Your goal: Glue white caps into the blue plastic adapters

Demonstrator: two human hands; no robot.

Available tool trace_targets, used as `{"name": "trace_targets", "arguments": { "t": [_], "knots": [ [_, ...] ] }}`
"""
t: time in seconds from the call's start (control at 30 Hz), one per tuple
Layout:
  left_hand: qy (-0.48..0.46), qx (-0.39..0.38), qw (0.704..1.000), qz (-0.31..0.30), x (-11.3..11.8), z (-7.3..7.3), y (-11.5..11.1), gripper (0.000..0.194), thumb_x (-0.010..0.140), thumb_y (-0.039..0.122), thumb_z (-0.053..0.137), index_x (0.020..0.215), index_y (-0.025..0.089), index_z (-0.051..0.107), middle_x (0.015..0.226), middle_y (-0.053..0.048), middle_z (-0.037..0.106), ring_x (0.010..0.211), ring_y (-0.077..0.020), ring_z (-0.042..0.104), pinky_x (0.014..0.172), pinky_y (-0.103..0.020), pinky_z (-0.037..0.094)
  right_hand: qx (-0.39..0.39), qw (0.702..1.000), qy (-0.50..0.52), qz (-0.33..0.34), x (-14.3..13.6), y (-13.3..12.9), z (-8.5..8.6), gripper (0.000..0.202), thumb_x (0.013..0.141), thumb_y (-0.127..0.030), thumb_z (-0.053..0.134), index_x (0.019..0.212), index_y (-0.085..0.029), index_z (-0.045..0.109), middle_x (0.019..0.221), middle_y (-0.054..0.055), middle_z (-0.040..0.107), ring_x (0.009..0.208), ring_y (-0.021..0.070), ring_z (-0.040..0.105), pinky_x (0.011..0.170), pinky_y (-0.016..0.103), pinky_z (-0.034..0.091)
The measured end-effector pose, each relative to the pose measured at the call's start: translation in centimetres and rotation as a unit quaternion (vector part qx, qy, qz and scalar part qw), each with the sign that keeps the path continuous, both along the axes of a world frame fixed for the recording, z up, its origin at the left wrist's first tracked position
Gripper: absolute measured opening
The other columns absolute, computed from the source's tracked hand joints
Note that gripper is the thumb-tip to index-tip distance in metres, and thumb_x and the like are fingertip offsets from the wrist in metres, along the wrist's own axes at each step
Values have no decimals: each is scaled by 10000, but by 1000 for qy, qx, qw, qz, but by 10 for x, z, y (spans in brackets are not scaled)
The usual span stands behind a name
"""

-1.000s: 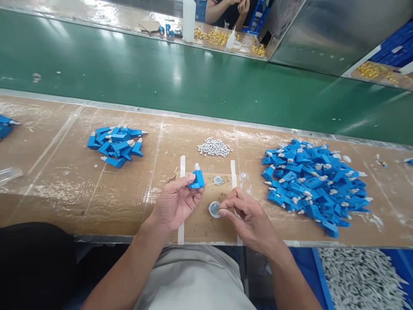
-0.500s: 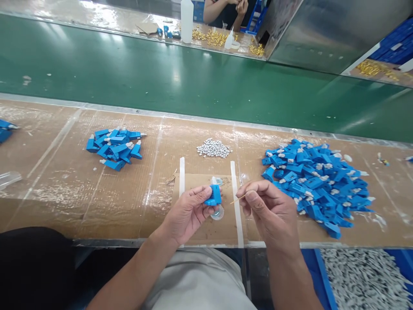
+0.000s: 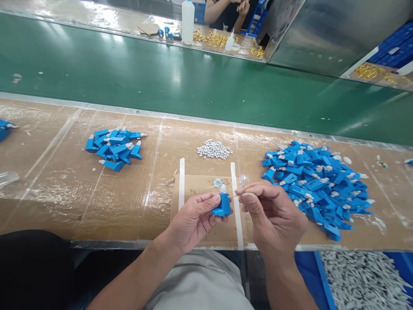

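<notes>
My left hand (image 3: pixel 197 217) is closed on a blue plastic part (image 3: pixel 222 206) with a whitish tip pointing up, above the cardboard mat. In my right hand (image 3: pixel 269 211) a thin wooden toothpick (image 3: pixel 233 196) is pinched between thumb and forefinger. Its point reaches the upper right side of the blue part; whether it touches or enters is too small to tell. Just beyond the part sits a small clear cup (image 3: pixel 217 183), with another thin stick (image 3: pixel 211 187) beside it. Small grey-white pieces (image 3: pixel 214 149) lie heaped farther back.
A large pile of blue parts (image 3: pixel 318 181) lies to the right, a smaller pile (image 3: pixel 114 146) to the left. Behind the bench runs a green belt (image 3: pixel 145 73). Across it are a white bottle (image 3: pixel 187 22), golden pieces and another person's hands (image 3: pixel 242 7). A blue crate (image 3: pixel 325 284) stands below right.
My left hand has shifted slightly right and toward me with the blue part. My right hand has brought the toothpick's point up to the part.
</notes>
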State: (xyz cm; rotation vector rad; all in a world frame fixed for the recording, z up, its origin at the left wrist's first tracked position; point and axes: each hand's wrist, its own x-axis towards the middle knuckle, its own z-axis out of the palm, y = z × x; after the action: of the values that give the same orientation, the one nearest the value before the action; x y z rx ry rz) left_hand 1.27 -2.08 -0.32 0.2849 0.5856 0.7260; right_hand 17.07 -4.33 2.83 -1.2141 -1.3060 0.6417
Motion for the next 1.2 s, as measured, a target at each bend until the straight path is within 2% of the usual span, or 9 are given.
{"name": "trace_targets", "arguments": {
  "t": [0.37, 0.7, 0.83, 0.97, 1.03, 1.2],
  "knots": [
    [-4, -6, 1000, 1, 0, 0, 1, 224, 874, 303, 753, 913, 83, 744, 823, -49, 628, 708, -90, 606, 657, -161, 504, 0, 1000, -26, 14, -1, 3, -4, 113, 940, -129, 653, 920, -238, 673, 868, 22, 705, 800, 186, 661, 701, 309, 530],
    [-7, -3, 1000, 3, 2, -2, 0, 200, 894, 251, 728, 955, 64, 761, 849, -61, 652, 715, -84, 601, 709, -185, 546, 63, 991, -115, 13, -1, 2, -5, 159, 924, -99, 648, 958, -254, 660, 841, 19, 711, 785, 207, 669, 720, 364, 530],
    [-19, -31, 999, 13, 1, -2, 0, 177, 887, 214, 721, 947, 53, 759, 831, -75, 672, 707, -91, 622, 697, -175, 563, 30, 998, -50, 16, 0, 1, -3, 125, 933, -129, 656, 954, -250, 676, 880, 36, 697, 773, 200, 653, 648, 336, 525],
    [-28, -80, 996, 14, -8, 1, 4, 175, 893, 184, 682, 955, 37, 752, 813, -107, 708, 687, -111, 677, 610, -126, 557, 14, 999, 30, 5, 10, -1, -3, 87, 926, -149, 676, 923, -233, 701, 968, 62, 647, 907, 213, 626, 633, 306, 480],
    [-35, -94, 995, 20, -16, 3, 8, 184, 909, 167, 641, 954, 25, 749, 811, -129, 724, 676, -123, 703, 571, -109, 553, -10, 1000, 20, 17, 15, -3, -9, 74, 919, -165, 696, 905, -236, 715, 953, 52, 629, 909, 206, 607, 665, 307, 463],
    [-42, -110, 991, 65, -36, 10, 21, 215, 928, 120, 561, 939, 2, 740, 782, -139, 716, 646, -136, 713, 518, -95, 543, -146, 983, -59, 95, 16, -13, -34, 93, 952, -247, 676, 867, -226, 710, 867, 23, 618, 773, 165, 564, 641, 294, 413]
  ]
}}
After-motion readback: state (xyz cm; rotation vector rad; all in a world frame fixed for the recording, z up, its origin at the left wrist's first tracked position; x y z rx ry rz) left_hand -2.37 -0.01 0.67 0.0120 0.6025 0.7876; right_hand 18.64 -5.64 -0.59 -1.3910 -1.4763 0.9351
